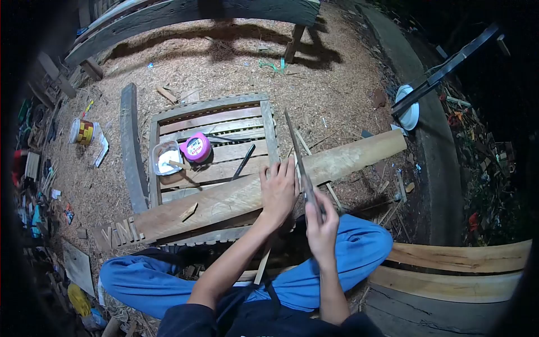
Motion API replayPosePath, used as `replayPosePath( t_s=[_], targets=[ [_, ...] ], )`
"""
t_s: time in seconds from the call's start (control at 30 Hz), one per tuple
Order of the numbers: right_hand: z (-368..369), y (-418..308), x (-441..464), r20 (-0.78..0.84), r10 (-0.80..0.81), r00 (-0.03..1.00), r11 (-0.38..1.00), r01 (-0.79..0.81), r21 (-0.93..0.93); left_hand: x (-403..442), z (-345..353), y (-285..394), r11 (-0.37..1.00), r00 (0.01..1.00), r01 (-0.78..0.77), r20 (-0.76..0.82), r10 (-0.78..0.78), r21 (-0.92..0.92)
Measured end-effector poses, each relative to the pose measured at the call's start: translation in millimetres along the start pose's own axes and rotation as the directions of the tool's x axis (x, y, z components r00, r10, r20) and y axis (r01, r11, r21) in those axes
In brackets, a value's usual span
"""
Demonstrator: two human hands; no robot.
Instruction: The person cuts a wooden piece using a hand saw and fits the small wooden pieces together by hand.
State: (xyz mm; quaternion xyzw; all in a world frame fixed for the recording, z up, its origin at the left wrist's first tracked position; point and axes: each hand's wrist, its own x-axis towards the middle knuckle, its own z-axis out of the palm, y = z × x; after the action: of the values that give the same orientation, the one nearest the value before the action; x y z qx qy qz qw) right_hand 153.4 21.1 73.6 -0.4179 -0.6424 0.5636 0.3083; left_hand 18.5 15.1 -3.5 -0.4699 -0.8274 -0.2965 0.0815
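A long, narrow, dark metal blade (pixel 297 150) is in the right hand (pixel 321 224), whose fingers are closed around its near end; its tip points forward, past the left fingertips. Just left of the blade, the left hand (pixel 279 191) lies palm down on a long, pale brown wooden plank (pixel 241 196), which runs out to both sides of it, just ahead of the right hand; whether the left thumb pinches anything cannot be told. Ahead and left of the left hand, under the plank, is a grey-brown slatted wooden frame (pixel 270 129). On it, a slim black pen (pixel 243 162) lies near the left hand, with a round pink case (pixel 197 147) and a clear plastic tub (pixel 167 157) farther left
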Motion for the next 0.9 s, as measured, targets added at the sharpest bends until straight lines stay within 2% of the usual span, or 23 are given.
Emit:
replayPosePath(
  t_s=[0.07, 0.1, 0.17, 0.23, 0.37, 0.4, 0.43, 0.57, 0.6, 0.63, 0.7, 0.77, 0.9],
  targets=[
    [-22, 16, -37, 0.006, 0.000, 1.000, 1.000, 0.000, -0.015, 2, -2, 0, 1.000, 1.000, 0.001, 0.002, -0.001, -0.023],
    [-26, 11, -48, -0.024, 0.100, 0.995, 0.994, -0.098, 0.054, 1, -2, 1, 0.999, 1.000, 0.005, 0.005, -0.005, -0.038],
    [-19, 14, -41, -0.021, 0.027, 0.999, 0.999, -0.026, 0.038, -2, -2, 2, 1.000, 1.000, -0.008, 0.009, 0.008, -0.014],
    [-4, 8, -8, -0.026, 0.003, 1.000, 0.998, -0.004, -0.062, -1, -2, 1, 1.000, 0.999, -0.017, -0.029, 0.017, -0.004],
    [-4, 0, -15, -0.015, 0.034, 0.999, 0.999, -0.034, 0.000, 1, -3, 2, 1.000, 1.000, 0.002, 0.004, -0.002, 0.008],
    [-17, 15, -26, -0.009, -0.065, 0.998, 0.996, 0.065, -0.053, 1, 0, 3, 1.000, 1.000, 0.012, -0.001, -0.012, 0.000],
    [-24, 14, -39, -0.018, 0.088, 0.996, 0.993, -0.086, 0.077, 3, 0, 4, 1.000, 1.000, 0.012, -0.010, -0.012, -0.003],
    [-11, 10, -20, -0.016, 0.055, 0.998, 0.995, -0.053, 0.081, 0, 2, 1, 1.000, 1.000, -0.006, -0.019, 0.006, 0.013],
    [-11, 1, -12, -0.010, 0.193, 0.981, 0.980, -0.192, 0.049, 1, 2, 1, 1.000, 0.999, 0.000, -0.038, 0.001, 0.025],
    [-13, 4, -15, -0.010, 0.194, 0.981, 0.980, -0.193, 0.049, -1, 1, 3, 1.000, 0.999, -0.001, -0.037, 0.002, 0.024],
    [-16, 10, -24, 0.001, 0.058, 0.998, 0.998, -0.058, 0.017, 4, -1, 3, 1.000, 1.000, 0.012, -0.025, -0.012, -0.002],
    [-31, 19, -46, -0.007, 0.052, 0.999, 0.998, -0.052, 0.031, 4, 3, 1, 1.000, 0.999, 0.017, -0.038, -0.017, 0.007],
    [-10, 3, -15, -0.008, 0.054, 0.999, 0.998, -0.054, 0.024, -2, 5, 3, 1.000, 1.000, 0.000, -0.026, 0.000, 0.027]
  ],
)
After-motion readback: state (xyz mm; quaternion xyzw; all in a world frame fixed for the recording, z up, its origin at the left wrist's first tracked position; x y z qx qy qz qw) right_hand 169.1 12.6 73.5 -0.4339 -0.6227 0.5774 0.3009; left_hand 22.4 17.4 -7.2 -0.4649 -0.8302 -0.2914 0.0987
